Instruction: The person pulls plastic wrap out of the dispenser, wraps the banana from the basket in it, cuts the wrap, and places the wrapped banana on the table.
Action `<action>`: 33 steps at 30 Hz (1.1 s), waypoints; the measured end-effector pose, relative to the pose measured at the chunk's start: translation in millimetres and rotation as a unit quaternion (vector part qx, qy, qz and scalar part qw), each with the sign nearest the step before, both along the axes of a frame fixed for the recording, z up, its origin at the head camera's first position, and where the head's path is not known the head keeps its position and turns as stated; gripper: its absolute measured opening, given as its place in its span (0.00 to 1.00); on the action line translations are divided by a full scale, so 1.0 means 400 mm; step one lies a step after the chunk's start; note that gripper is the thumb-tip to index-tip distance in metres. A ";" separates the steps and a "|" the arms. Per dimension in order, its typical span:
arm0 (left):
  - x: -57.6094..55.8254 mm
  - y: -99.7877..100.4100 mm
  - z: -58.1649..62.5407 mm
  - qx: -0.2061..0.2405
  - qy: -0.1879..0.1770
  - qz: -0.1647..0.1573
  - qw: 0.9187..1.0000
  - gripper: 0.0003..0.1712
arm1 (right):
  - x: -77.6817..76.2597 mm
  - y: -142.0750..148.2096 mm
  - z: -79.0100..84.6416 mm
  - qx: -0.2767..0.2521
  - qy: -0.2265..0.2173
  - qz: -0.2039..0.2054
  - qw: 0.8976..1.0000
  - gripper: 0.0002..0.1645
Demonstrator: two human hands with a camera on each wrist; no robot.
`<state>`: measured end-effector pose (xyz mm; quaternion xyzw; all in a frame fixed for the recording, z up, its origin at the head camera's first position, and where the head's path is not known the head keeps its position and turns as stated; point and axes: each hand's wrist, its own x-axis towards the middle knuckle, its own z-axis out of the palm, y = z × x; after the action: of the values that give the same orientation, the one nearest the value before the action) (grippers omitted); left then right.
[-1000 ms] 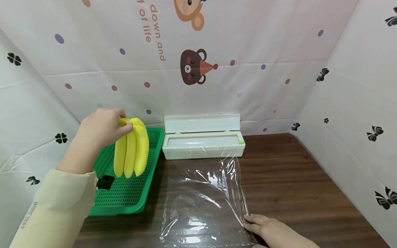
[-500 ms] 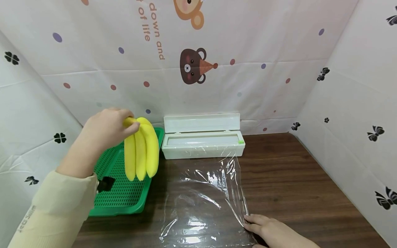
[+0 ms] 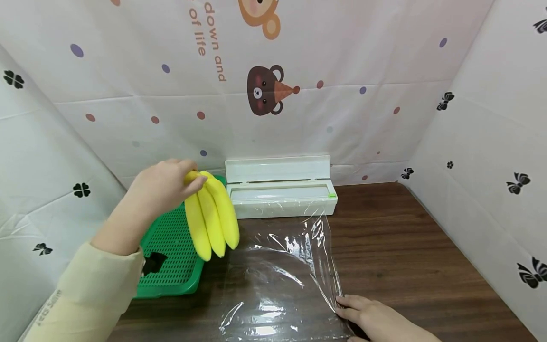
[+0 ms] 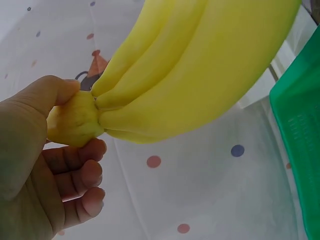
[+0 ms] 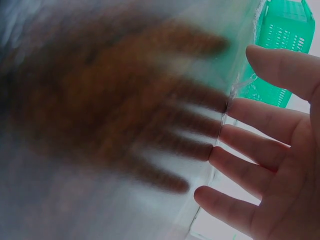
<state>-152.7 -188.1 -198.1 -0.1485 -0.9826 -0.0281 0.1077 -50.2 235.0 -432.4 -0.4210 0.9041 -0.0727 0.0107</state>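
My left hand (image 3: 164, 187) pinches a bunch of yellow bananas (image 3: 213, 216) by the stem, and the fruit hangs down over the right rim of the green basket (image 3: 175, 247). In the left wrist view, thumb and fingers are curled round the banana stem (image 4: 75, 120). A sheet of clear plastic wrap (image 3: 278, 285) lies spread on the table, running out from the white wrap dispenser (image 3: 282, 208). At the sheet's right edge, my right hand (image 3: 376, 318) rests with straight fingers; the right wrist view shows its fingertips (image 5: 237, 107) touching the edge of the film.
The dispenser's lid (image 3: 278, 169) stands raised at the back. Behind it is a printed cloth wall (image 3: 363, 133), with further cloth walls at left and right. Dark wood tabletop (image 3: 384, 237) shows right of the film.
My left hand has carried the bananas to the right, from above the basket to its right rim beside the film. The right hand and the film have stayed in place.
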 end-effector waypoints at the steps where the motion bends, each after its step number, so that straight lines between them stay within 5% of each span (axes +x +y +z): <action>1: 0.000 0.002 -0.004 0.001 0.001 -0.004 1.000 0.19 | 0.000 0.000 0.001 0.001 -0.004 -0.001 1.000 0.30; 14: -0.003 0.026 -0.067 0.043 0.006 -0.033 0.999 0.16 | 0.004 -0.003 0.007 0.014 -0.029 -0.015 0.999 0.32; 33: -0.007 0.050 -0.127 0.059 -0.020 -0.008 0.998 0.17 | 0.006 -0.004 0.011 0.006 -0.022 -0.015 1.000 0.31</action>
<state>-155.4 -168.0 -248.8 -0.1492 -0.9800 -0.0894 0.0963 -48.0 233.4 -427.9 -0.4058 0.9102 -0.0769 0.0320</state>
